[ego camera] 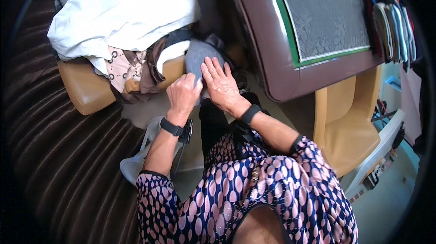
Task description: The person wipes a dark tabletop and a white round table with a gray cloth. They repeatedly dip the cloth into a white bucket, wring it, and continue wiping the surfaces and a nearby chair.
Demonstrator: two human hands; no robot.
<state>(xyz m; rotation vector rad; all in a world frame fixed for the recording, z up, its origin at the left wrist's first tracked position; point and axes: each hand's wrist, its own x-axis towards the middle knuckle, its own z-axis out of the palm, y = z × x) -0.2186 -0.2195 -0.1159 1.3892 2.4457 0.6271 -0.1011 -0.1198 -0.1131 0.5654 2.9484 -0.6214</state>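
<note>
A grey cloth garment (198, 53) hangs over the end of a tan padded seat (87, 89). My left hand (182, 94) is curled into a fist at the cloth's near left edge, its thumb pressed against the fabric. Flat on the right part of the same cloth rests my right hand (219, 85), back up, fingers slightly apart. Both wrists wear dark straps. Beside the grey cloth, a pink printed fabric (117, 63) and a brown garment (151, 65) drape over the seat, partly under a large white cloth (129, 9).
A brown-edged table (282, 80) with a grey mat (333, 15) stands at the right. Folded cloths (391, 31) lie at its far side. A tan chair (351, 135) is tucked beside it. Ribbed dark brown fabric (78, 172) spreads at left, near a pale plastic stool (133, 167).
</note>
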